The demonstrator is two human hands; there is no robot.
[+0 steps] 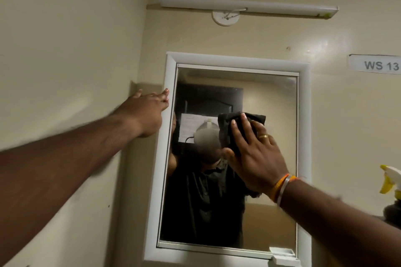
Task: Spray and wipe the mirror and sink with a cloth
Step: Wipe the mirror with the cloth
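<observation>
A white-framed mirror hangs on the beige wall in front of me. My right hand lies flat on a dark cloth, pressing it against the middle of the glass. My left hand rests with fingers spread against the mirror's left frame edge, holding nothing. A spray bottle with a white and yellow trigger head shows at the right edge, below mirror height. The sink is out of view.
A white tube light runs along the wall above the mirror. A label reading "WS 13" is stuck on the wall to the upper right. A side wall closes in on the left, forming a corner.
</observation>
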